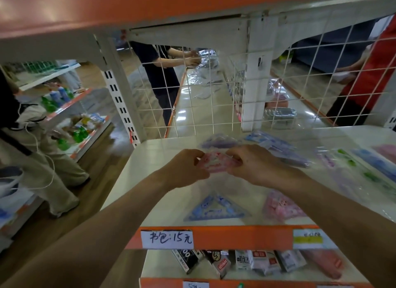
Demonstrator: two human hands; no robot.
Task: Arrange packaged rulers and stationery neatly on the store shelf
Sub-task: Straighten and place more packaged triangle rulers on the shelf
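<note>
Both hands pinch the pink plastic ruler set in its clear film sleeve (214, 164), the left hand (184, 169) at one end and the right hand (255, 167) at the other. They hold it over the white shelf board (150, 180), well behind the orange price strip (235, 236). It looks light, thin and stiff under slippery wrap, so pinching the rigid edges rather than loose film seems the safest hold. A blue triangular set-square pack (216, 208) lies just behind that strip.
</note>
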